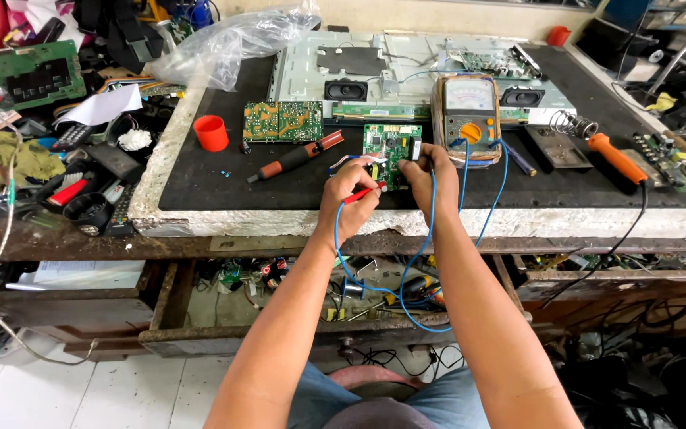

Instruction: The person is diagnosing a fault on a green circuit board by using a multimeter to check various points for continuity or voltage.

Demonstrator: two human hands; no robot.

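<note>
At the mat's near edge | your left hand (348,200) pinches the red probe (364,192) | right hand (426,171) fingers grip the green board (391,151) | keep the tip steady, board flat.

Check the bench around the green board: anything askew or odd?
The analog multimeter lies on a dismantled panel chassis. The soldering iron lies on the mat, off its coil stand. The drawer hangs open, wires tangled inside.

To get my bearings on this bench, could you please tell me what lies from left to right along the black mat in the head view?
Orange plastic cup → red-handled screwdriver → small green circuit board → analogue multimeter → orange-handled soldering iron.
</note>
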